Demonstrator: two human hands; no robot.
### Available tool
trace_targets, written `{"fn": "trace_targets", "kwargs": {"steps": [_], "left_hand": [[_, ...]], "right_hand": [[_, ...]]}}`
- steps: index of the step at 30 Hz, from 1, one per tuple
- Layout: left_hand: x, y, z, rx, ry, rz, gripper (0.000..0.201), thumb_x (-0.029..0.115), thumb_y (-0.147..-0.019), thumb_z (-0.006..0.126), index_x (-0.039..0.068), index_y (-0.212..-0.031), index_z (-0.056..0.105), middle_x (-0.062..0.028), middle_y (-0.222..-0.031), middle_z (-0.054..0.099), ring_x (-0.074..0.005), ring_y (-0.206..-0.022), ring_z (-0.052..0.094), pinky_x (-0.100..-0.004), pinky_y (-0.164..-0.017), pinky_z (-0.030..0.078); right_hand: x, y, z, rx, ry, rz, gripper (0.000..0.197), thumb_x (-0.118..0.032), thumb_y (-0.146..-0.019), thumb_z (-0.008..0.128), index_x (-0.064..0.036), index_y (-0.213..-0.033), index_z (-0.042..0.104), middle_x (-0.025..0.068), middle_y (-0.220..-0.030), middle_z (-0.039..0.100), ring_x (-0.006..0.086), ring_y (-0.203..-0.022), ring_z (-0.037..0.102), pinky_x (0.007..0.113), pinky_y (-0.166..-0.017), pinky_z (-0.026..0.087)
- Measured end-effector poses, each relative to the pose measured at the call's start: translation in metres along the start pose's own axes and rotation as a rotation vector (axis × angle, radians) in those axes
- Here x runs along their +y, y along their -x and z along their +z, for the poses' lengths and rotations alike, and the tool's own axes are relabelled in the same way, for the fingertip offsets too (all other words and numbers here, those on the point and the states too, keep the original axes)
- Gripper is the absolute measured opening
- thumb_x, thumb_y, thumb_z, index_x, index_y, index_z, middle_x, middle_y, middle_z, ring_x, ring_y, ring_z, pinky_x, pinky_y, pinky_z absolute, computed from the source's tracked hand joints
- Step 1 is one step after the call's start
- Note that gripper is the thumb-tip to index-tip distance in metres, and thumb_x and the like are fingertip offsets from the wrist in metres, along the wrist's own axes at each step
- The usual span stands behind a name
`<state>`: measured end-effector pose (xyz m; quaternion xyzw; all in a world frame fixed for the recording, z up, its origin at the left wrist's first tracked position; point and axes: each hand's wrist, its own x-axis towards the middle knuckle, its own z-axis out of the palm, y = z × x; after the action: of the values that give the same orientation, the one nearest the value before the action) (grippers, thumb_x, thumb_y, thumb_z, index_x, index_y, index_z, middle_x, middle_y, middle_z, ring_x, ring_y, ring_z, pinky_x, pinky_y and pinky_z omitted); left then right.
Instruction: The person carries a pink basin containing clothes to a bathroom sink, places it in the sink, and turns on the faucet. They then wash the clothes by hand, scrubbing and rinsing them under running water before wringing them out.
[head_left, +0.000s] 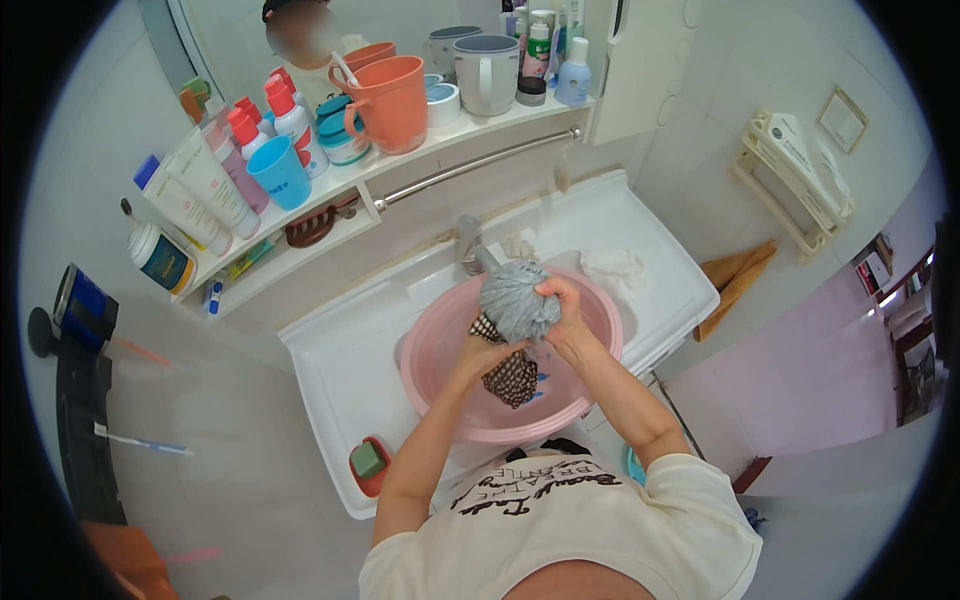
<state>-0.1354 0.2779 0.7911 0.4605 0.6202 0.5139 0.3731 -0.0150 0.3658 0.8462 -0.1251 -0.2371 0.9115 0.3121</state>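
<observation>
Over a pink basin (425, 395) standing in the white sink, both my hands grip bunched cloth. My right hand (566, 318) is closed on the side of a wadded grey cloth (518, 298). Just below and to the left, my left hand (488, 357) is closed round a dark patterned cloth (511, 380). Part of that patterned cloth shows above the left hand, against the grey wad, and the rest hangs down into the basin. Whether the two cloths are one piece I cannot tell. Behind the grey cloth is the metal faucet (470, 245).
White cloth (614, 268) lies on the sink's right side. Green soap (367, 459) sits in a red dish at the front left. Above, a shelf (400, 172) carries bottles, an orange mug (388, 105) and a grey mug (487, 78). A towel rail (470, 172) runs below it.
</observation>
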Motion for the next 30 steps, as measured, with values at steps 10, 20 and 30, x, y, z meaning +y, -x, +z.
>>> {"fn": "trace_targets", "kwargs": {"steps": [10,20,30], "left_hand": [[-0.003,0.003,-0.006,0.278,-0.311,0.081,0.076,0.021,-0.048,0.078,0.001,-0.111,0.042,-0.0174,-0.092,0.06,-0.0312,-0.086,0.058,-0.0371,-0.073,0.046],[0.025,0.014,-0.006,0.251,-0.686,0.266,0.066,0.017,-0.045,0.075,0.005,-0.1,0.041,-0.0172,-0.08,0.058,-0.035,-0.07,0.058,-0.0401,-0.059,0.046],[0.034,0.002,-0.017,0.217,-0.492,0.417,0.065,0.021,-0.042,0.076,0.009,-0.098,0.046,-0.0109,-0.077,0.058,-0.0318,-0.069,0.059,-0.0372,-0.061,0.047]], "right_hand": [[-0.021,0.005,-0.013,0.285,0.905,-0.039,0.063,-0.038,-0.073,0.059,-0.0061,-0.122,0.036,0.0204,-0.118,0.045,0.0301,-0.106,0.046,0.041,-0.083,0.042],[-0.007,-0.017,-0.01,0.122,0.498,0.362,0.061,-0.051,-0.075,0.057,-0.0091,-0.118,0.045,0.0127,-0.112,0.053,0.0222,-0.101,0.053,0.038,-0.082,0.045],[0.011,-0.021,-0.012,0.109,0.128,0.291,0.042,-0.039,-0.081,0.048,-0.0059,-0.105,0.053,0.0104,-0.098,0.059,0.0212,-0.085,0.06,0.037,-0.076,0.049]]}}
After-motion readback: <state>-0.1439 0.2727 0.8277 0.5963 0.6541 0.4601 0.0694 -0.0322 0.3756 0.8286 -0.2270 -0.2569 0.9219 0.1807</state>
